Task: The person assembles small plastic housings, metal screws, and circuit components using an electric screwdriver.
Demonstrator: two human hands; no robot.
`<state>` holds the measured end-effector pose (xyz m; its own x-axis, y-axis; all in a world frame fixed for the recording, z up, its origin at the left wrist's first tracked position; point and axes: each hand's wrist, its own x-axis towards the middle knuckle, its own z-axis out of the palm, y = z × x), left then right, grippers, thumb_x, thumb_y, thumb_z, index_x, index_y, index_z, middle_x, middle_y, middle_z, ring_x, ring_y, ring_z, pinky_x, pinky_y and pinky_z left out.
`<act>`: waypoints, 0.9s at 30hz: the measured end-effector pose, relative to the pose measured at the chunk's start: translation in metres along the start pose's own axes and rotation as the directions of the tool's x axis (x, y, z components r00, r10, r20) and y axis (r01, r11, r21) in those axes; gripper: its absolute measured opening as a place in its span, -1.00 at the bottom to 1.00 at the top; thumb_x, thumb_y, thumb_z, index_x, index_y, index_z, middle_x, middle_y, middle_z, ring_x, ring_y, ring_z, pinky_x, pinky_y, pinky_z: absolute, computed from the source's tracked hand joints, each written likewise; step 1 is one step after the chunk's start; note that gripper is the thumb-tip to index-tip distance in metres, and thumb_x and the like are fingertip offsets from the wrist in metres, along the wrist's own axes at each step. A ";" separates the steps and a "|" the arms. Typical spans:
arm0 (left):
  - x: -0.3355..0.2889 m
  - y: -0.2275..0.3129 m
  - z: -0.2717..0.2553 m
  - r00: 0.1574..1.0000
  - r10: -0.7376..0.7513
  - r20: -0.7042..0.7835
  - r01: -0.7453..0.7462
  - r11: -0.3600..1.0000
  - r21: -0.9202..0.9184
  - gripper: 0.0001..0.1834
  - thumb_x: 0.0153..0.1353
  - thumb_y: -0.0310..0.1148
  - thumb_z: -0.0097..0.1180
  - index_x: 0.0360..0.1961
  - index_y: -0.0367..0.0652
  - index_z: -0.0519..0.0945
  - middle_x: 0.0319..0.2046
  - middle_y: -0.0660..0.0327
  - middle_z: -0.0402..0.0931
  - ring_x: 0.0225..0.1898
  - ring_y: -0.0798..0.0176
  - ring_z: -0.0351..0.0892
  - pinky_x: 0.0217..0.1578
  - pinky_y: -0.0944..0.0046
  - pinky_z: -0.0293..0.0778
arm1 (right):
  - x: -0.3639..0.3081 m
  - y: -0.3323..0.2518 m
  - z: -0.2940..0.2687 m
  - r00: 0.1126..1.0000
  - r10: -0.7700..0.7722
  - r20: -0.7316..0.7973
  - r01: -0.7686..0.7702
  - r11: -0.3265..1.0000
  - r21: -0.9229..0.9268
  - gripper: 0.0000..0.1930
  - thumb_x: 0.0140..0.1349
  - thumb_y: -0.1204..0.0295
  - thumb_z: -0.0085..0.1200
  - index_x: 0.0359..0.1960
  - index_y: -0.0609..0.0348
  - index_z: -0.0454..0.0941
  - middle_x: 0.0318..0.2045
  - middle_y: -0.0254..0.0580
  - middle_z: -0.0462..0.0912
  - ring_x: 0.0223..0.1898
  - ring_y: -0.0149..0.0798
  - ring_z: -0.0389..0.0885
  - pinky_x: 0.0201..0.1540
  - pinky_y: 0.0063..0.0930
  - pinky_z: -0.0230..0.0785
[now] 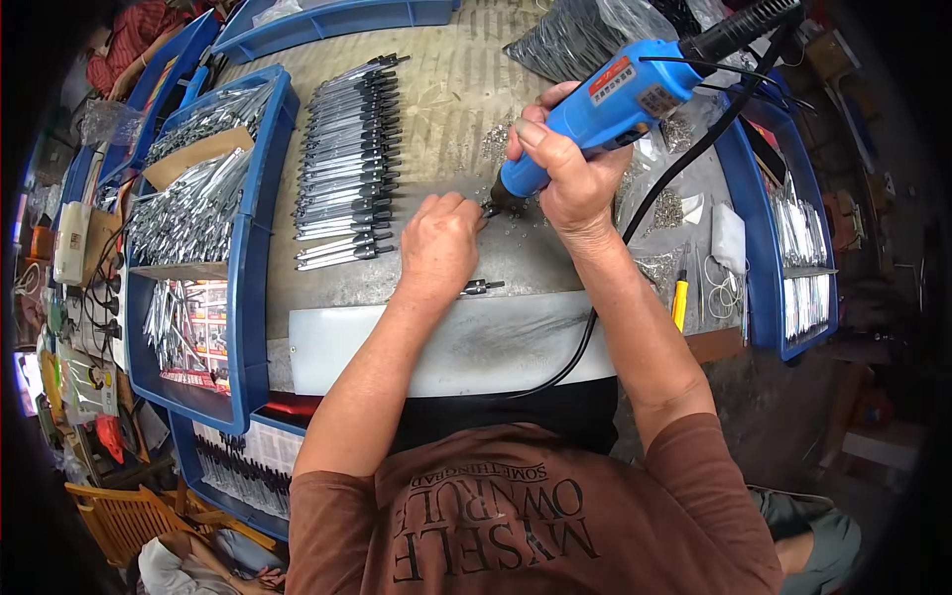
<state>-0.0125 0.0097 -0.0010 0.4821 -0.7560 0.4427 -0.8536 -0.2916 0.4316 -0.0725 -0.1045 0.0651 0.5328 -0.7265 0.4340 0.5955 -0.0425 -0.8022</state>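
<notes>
My right hand (575, 174) is wrapped round a blue electric screwdriver (580, 119), tilted with its black nose down at the bench. My left hand (439, 238) is closed on the worktop beside that nose; a small dark part (489, 209) shows at its fingertips, the rest hidden beneath the hand. Left of this hand lies a long row of slim silver metal pieces with black ends (347, 169), side by side. A similar black-ended piece (483, 288) lies near my left wrist, partly covered by it.
Blue bins (260, 223) full of silver metal parts stand at left; another blue bin (739, 188) stands at right. Small loose screws (669, 208), a yellow-handled tool (680, 302) and a black cable (659, 183) lie at right. A pale plate (476, 352) runs along the front edge.
</notes>
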 end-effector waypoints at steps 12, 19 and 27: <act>0.001 0.000 0.003 1.000 -0.023 0.008 0.023 1.000 -0.014 -0.95 -0.17 -0.49 0.13 -0.61 -0.18 0.51 -0.59 0.18 0.42 -0.48 0.09 0.41 -0.43 0.17 0.35 | 0.005 0.008 0.011 0.998 -0.008 0.064 0.021 0.979 -0.201 -0.74 -0.17 0.57 0.08 -0.37 0.32 0.35 -0.60 -0.29 0.43 -0.62 -0.42 0.43 -0.55 -0.54 0.31; 0.001 -0.004 0.004 1.000 -0.013 0.010 0.013 0.999 -0.044 -0.99 -0.13 -0.51 0.04 -0.61 -0.20 0.50 -0.56 0.18 0.41 -0.44 0.11 0.40 -0.43 0.17 0.37 | 0.017 0.015 0.033 0.986 -0.064 0.157 0.132 0.872 -0.471 -0.82 -0.24 0.52 0.07 -0.53 0.22 0.37 -0.67 -0.24 0.49 -0.59 -0.41 0.48 -0.47 -0.53 0.36; 0.001 0.003 -0.001 0.997 -0.079 0.005 0.079 0.995 -0.057 -0.97 -0.11 -0.51 0.02 -0.57 -0.20 0.49 -0.53 0.19 0.42 -0.42 0.10 0.39 -0.38 0.15 0.36 | 0.007 0.014 0.038 0.971 0.012 0.237 0.099 0.887 -0.451 -0.71 -0.20 0.48 0.18 -0.39 0.24 0.39 -0.56 -0.37 0.47 -0.55 -0.51 0.41 -0.48 -0.61 0.29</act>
<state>-0.0148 0.0089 0.0020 0.5470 -0.7337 0.4031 -0.8002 -0.3166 0.5094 -0.0375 -0.0842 0.0724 0.6674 -0.5435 0.5091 0.3102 -0.4186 -0.8536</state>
